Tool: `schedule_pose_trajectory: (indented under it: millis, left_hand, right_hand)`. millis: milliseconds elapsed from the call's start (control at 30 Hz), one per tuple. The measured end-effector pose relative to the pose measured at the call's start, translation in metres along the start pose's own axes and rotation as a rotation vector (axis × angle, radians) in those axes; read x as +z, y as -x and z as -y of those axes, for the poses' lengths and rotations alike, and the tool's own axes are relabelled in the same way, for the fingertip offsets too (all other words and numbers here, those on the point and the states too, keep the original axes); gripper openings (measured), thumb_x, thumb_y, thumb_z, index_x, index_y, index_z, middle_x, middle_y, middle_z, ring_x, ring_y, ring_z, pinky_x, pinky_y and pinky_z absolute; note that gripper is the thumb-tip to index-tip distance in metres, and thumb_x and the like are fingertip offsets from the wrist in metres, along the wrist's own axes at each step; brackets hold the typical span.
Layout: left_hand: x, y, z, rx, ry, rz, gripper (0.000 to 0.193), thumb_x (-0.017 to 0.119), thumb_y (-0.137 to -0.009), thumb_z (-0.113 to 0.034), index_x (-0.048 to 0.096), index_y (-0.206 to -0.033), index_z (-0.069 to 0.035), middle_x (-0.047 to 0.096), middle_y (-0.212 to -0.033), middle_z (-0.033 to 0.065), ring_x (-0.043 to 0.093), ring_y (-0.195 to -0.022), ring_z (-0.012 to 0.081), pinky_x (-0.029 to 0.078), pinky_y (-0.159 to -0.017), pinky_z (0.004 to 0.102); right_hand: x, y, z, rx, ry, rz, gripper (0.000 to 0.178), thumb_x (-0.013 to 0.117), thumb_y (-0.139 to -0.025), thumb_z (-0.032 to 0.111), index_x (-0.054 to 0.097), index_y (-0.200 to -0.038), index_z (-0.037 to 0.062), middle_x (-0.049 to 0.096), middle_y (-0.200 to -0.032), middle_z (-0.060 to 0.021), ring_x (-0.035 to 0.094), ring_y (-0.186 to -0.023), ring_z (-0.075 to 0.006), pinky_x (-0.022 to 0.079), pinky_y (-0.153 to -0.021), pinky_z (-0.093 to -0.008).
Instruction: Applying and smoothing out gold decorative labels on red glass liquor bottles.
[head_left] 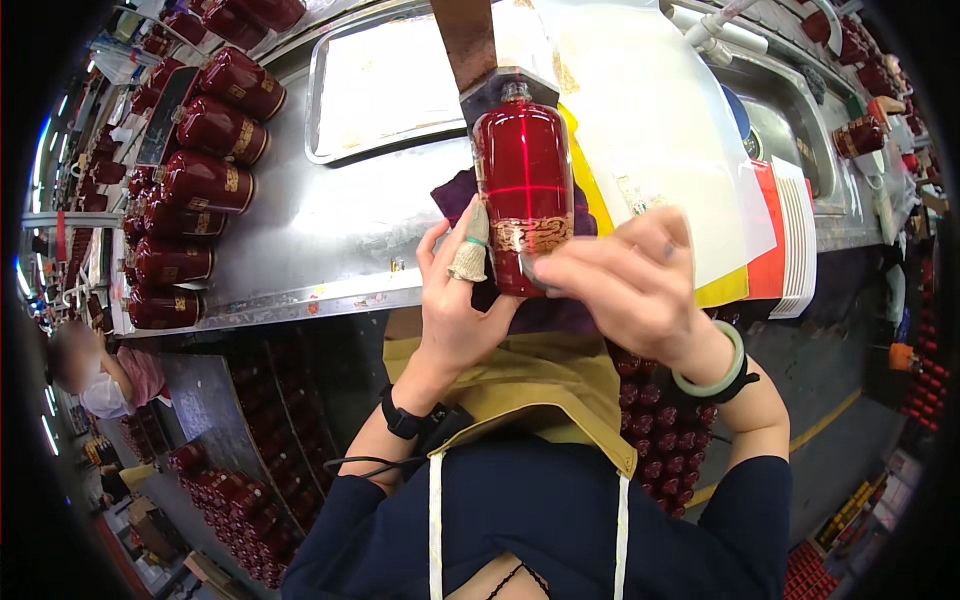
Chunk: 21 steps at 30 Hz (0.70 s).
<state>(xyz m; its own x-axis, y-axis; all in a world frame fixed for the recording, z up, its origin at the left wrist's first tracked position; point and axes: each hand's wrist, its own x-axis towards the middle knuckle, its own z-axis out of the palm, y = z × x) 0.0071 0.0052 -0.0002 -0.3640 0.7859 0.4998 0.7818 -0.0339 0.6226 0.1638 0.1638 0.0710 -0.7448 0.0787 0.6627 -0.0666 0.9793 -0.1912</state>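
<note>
A: Where is the red bottle (545, 165)?
B: Centre of the frame, neck toward the upper edge at a grey angular holder (483, 98). A gold patterned band (533, 234) rings its lower part; red light lines cross on the glass.

A: State of the left hand (452, 318)?
B: At the bottle's lower left side. Its fingers are spread; one, wearing a pale finger cover (468, 262) with a green tie, lies along the glass, and the thumb points to the bottle's lower end.

A: And the right hand (640, 290)?
B: At the lower right of the bottle, thumb and forefinger close together over the glass just below the band. Something small and grey may be between them; blur prevents my telling whether they are clamped on it.

A: Immediate surroundings?
B: A dark purple cloth (455, 194) shows left of the bottle. To the right, a white sheet (690, 150) overlaps a yellow sheet (592, 180).

A: Further out?
B: A lined metal tray (314, 110) at upper left on the steel bench (300, 225); a row of red bottles (210, 182) at far left; a sink (822, 150) at upper right. A co-worker (112, 380) appears at lower left.
</note>
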Motion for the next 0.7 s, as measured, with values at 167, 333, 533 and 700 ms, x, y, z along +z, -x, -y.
schedule_pose_trajectory:
  millis: [167, 333, 533, 700]
  left_hand:
    - [0.001, -0.005, -0.005, 0.009, -0.046, -0.032, 0.068, 0.088, -0.066, -0.006, 0.063, -0.127, 0.010, 0.057, -0.146, 0.0283, 0.063, -0.124, 0.0380, 0.037, -0.112, 0.0511]
    - [-0.002, -0.004, -0.007, 0.008, -0.070, -0.030, 0.072, 0.086, -0.071, -0.010, 0.061, -0.137, 0.005, 0.060, -0.146, 0.0229, 0.059, -0.133, 0.0359, 0.038, -0.114, 0.0517]
    - [0.001, -0.003, -0.002, -0.009, 0.002, -0.010, 0.075, 0.086, -0.069, -0.004, 0.058, -0.137, 0.009, 0.056, -0.147, 0.0275, 0.060, -0.129, 0.0407, 0.040, -0.114, 0.0524]
    - [0.000, 0.004, 0.004, -0.041, 0.072, -0.001, 0.082, 0.087, -0.069, -0.003, 0.053, -0.143, 0.008, 0.055, -0.149, 0.0265, 0.056, -0.134, 0.0417, 0.040, -0.115, 0.0521]
  right_hand:
    - [0.009, 0.010, 0.001, 0.004, 0.029, 0.029, 0.030, 0.071, -0.071, 0.020, 0.077, -0.100, 0.0130, 0.072, -0.099, 0.0048, 0.055, -0.081, -0.0140, 0.041, -0.077, -0.0307]
    - [0.002, -0.003, -0.001, -0.013, -0.006, 0.012, 0.031, 0.071, -0.072, 0.021, 0.077, -0.101, 0.0136, 0.072, -0.100, 0.0054, 0.057, -0.081, -0.0140, 0.042, -0.077, -0.0308]
    - [0.016, 0.018, 0.012, -0.025, -0.211, 0.023, 0.028, 0.075, -0.073, 0.013, 0.077, -0.100, 0.0132, 0.073, -0.095, 0.0041, 0.061, -0.081, -0.0148, 0.042, -0.081, -0.0336]
    - [0.025, 0.002, -0.023, 0.288, -0.071, -0.168, 0.022, 0.081, -0.077, 0.006, 0.076, -0.098, 0.0120, 0.076, -0.096, -0.0005, 0.065, -0.086, -0.0179, 0.043, -0.080, -0.0367]
